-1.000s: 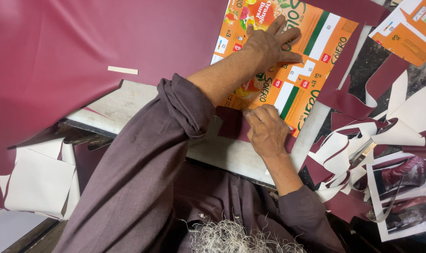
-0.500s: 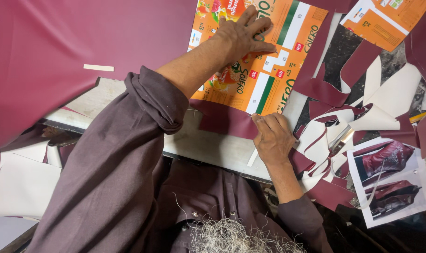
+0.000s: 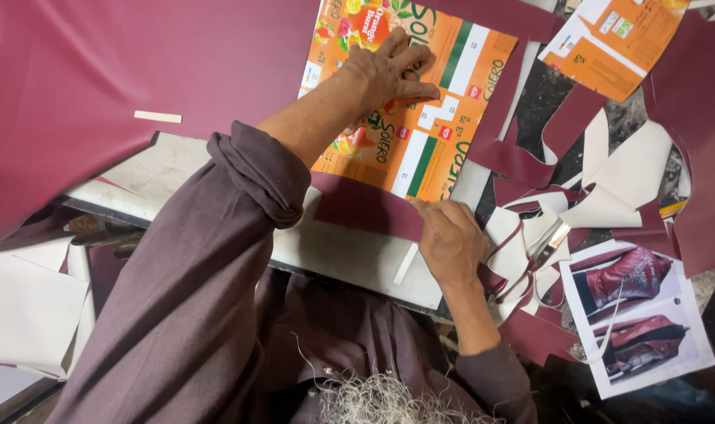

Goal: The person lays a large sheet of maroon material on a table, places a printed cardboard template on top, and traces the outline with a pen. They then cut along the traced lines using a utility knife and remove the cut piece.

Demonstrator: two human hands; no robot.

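On the pale worktable [image 3: 350,255], the left hand [image 3: 385,71] presses flat and open on the orange printed cardboard sheet [image 3: 420,118], stiff and light, while the right hand [image 3: 450,239] pinches the limp, thin maroon leatherette strip [image 3: 365,208] at its right edge.

Printed card [image 3: 420,118] on leather sheet [image 3: 67,86] — scraps [image 3: 601,204] rightward

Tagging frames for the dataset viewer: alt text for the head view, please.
Seen from above, a person's left hand presses an orange printed card flat on maroon sheet, while the right hand works at the card's lower edge on a maroon strip. Maroon and white offcuts and a photo sheet lie at right.
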